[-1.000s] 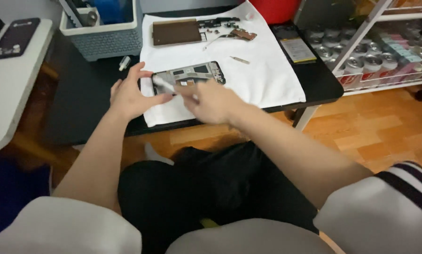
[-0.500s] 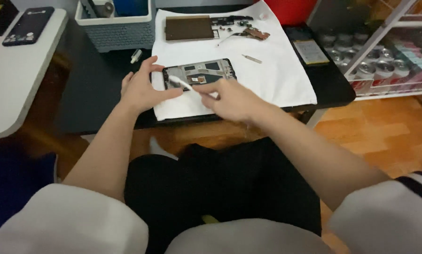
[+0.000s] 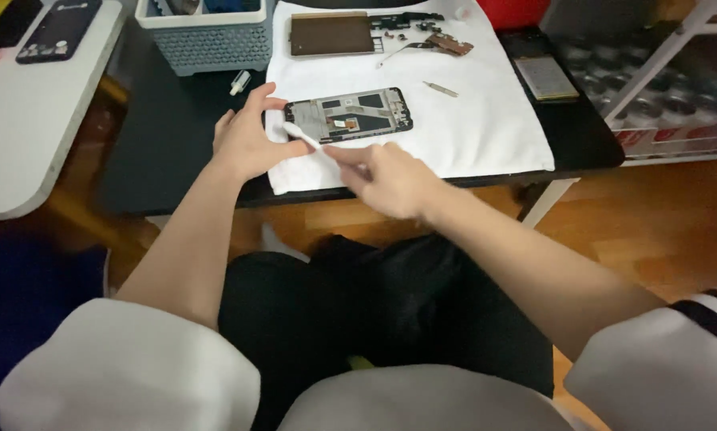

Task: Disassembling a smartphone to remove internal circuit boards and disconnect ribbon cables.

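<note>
Short white sleeves, the right one seemingly edged with dark stripes, bare forearms, black trousers.

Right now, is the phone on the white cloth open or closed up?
Open. The phone lies flat with its cover off, inner parts showing. The left hand steadies its end.

Opened phone (image 3: 349, 114) on cloth (image 3: 486, 136), basket (image 3: 207, 36) behind-left, flat panel (image 3: 330, 34) behind.
</note>
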